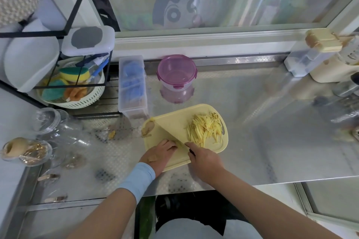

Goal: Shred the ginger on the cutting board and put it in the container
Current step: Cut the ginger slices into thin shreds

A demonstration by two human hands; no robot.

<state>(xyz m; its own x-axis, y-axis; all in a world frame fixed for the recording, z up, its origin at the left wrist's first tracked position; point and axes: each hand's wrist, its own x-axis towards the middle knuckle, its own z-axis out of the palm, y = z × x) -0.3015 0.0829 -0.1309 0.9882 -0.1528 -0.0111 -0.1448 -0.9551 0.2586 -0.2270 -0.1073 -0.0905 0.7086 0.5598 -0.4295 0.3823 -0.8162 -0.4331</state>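
hidden: most of the knife (167,134) handle, buried in the right hand (205,160); only a dark stub visible above the near edge of the cutting board (218,146). also hidden: anything under the left hand (161,152) fingertips; ginger there or not, cannot tell.

right hand: clenched round the handle, blade laid diagonally across the board's left half.

left hand: fingers curled down onto the board's near left part, close against the blade.

shredded ginger (204,130): loose pile on the board's right half, just right of the blade, apart from both hands.

brownish scraps (147,129): at the board's left edge.

container (177,72): open-topped, beyond the board's far edge, apart from it.
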